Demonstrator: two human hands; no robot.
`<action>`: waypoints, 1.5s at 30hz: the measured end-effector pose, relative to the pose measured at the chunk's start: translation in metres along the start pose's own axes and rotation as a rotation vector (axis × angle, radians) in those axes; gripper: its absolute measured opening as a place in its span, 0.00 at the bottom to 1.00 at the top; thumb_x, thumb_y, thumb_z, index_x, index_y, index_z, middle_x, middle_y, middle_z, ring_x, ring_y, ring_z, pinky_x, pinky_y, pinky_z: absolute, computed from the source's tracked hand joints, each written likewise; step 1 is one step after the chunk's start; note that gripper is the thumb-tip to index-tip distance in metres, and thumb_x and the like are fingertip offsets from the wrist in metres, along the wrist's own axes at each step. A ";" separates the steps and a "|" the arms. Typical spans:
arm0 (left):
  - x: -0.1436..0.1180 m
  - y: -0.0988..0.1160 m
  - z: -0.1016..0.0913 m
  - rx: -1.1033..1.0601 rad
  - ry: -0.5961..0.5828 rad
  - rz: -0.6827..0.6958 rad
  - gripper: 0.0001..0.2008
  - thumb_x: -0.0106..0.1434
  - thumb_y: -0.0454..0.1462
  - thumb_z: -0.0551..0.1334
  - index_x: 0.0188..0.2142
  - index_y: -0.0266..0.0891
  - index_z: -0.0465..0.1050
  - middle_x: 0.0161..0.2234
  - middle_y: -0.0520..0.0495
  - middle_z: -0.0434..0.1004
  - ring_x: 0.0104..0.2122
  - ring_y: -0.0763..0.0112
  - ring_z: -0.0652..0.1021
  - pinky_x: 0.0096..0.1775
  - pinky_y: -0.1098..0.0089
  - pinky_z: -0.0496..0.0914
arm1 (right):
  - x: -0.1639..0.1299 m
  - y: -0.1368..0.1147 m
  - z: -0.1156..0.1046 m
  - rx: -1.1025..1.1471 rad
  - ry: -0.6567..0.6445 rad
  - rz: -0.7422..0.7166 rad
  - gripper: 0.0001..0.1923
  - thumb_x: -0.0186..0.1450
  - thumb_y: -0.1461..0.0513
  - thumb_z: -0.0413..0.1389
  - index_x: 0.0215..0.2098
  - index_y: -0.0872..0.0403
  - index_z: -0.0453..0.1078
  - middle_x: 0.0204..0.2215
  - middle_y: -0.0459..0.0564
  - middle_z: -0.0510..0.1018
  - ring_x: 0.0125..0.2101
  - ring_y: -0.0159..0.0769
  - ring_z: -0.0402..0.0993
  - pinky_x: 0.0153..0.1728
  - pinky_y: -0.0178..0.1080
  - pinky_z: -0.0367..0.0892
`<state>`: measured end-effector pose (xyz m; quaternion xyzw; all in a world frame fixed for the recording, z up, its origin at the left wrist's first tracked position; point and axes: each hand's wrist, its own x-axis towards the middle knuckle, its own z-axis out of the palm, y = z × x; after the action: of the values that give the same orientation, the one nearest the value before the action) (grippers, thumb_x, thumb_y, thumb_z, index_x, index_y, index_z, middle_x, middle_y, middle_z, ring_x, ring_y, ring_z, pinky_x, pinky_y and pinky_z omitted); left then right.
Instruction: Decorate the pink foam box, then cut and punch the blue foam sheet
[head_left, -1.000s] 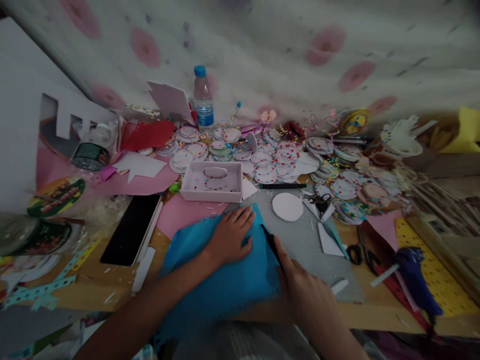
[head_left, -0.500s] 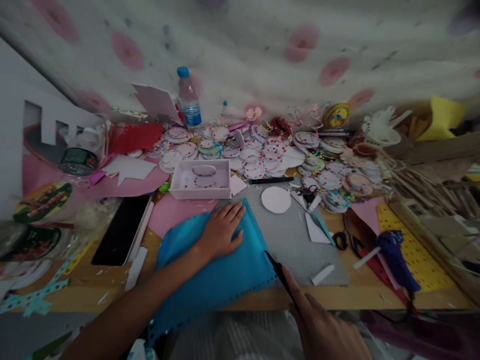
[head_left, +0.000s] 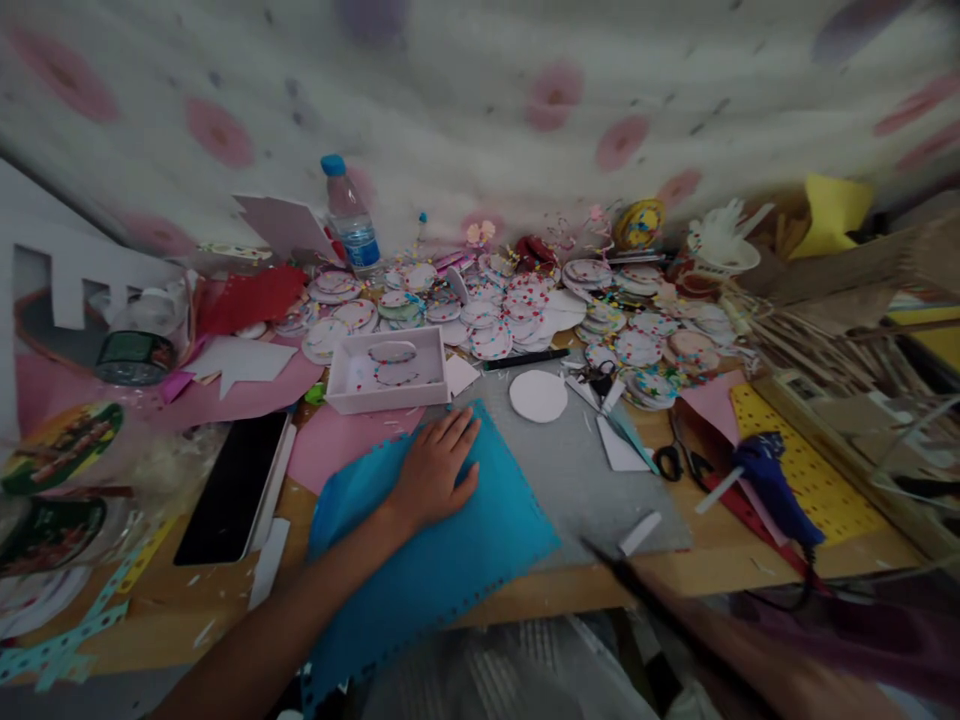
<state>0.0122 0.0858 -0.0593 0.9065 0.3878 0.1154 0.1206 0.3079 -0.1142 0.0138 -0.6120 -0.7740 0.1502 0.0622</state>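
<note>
My left hand [head_left: 433, 470] lies flat, fingers spread, on a blue sheet [head_left: 450, 565] with punched edges that hangs over the table's front edge. My right hand [head_left: 757, 675] is blurred at the bottom right, off the table. It grips a thin black tool [head_left: 637, 590] whose tip points up-left, just clear of the blue sheet's right corner. A grey mat [head_left: 581, 485] lies under and right of the sheet, with a white paper circle [head_left: 538, 396] on it.
A pale tray [head_left: 339, 385] sits beyond my left hand, a dark phone [head_left: 232, 485] to its left. Several dotted paper circles [head_left: 517, 310] cover the back of the table beside a water bottle [head_left: 349, 215]. Scissors [head_left: 679, 462], a blue glue gun [head_left: 772, 490] and a yellow perforated sheet [head_left: 814, 470] lie at right.
My right hand with the black tool has drawn down along the blue sheet's right edge and off the table toward me. My left hand stays pressed on the sheet. The view has shifted.
</note>
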 end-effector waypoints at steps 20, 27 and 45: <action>-0.009 -0.003 0.006 -0.099 0.246 0.296 0.15 0.61 0.34 0.57 0.47 0.35 0.74 0.48 0.41 0.78 0.49 0.59 0.75 0.53 0.56 0.67 | 0.170 -0.027 0.047 0.852 0.044 0.195 0.22 0.59 0.60 0.52 0.52 0.54 0.61 0.47 0.58 0.72 0.46 0.43 0.72 0.47 0.46 0.70; -0.008 -0.004 0.006 -0.098 0.259 0.299 0.14 0.61 0.32 0.56 0.44 0.34 0.75 0.47 0.41 0.79 0.48 0.60 0.75 0.52 0.56 0.66 | 0.222 -0.023 0.060 0.849 -0.147 0.213 0.13 0.57 0.54 0.57 0.32 0.56 0.71 0.20 0.47 0.76 0.18 0.31 0.69 0.19 0.33 0.64; -0.010 -0.007 0.004 -0.120 0.257 0.245 0.15 0.60 0.30 0.55 0.45 0.33 0.74 0.49 0.38 0.76 0.49 0.58 0.74 0.49 0.57 0.71 | 0.236 -0.031 0.042 0.615 -0.023 0.179 0.07 0.53 0.60 0.58 0.21 0.52 0.65 0.15 0.42 0.69 0.19 0.32 0.65 0.21 0.33 0.56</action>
<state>0.0024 0.0828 -0.0665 0.9159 0.2793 0.2669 0.1092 0.2104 0.1013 -0.0369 -0.6285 -0.6360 0.3889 0.2218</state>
